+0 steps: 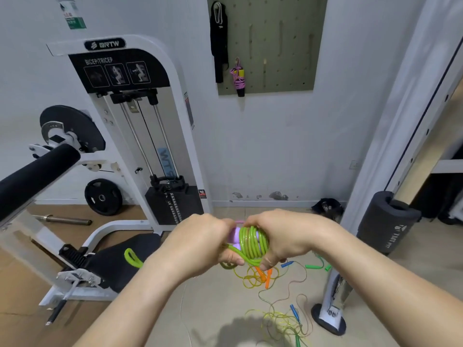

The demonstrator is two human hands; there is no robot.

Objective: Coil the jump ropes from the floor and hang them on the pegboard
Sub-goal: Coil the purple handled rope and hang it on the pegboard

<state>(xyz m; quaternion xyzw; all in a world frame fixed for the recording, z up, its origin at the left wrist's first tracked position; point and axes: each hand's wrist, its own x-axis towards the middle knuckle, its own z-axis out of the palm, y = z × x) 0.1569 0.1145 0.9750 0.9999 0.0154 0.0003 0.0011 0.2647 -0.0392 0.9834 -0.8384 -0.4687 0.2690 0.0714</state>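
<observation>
Flooring point(213, 296) of pale tile is stretching from the near edge to the far wall. A white weight machine point(140, 136) is standing at the left. On the far wall a green pegboard point(275, 46) is carrying a coiled pink rope point(239, 76) on a peg near its lower left.

Both hands are meeting at the near centre, above the floor. The left hand point(200, 244) is curling round the left end of two lilac handles point(234, 236), its fingers point(233, 260) closing underneath. The right hand point(288, 239) is gripping the green jump rope point(250, 240), which is lying in tight turns around the handles between the two hands, the thumb pressing from below. One green loop point(131, 257) is trailing out to the left.

Loose ropes point(265, 279) with orange, blue and green handles are lying tangled on the floor, right of centre.
</observation>
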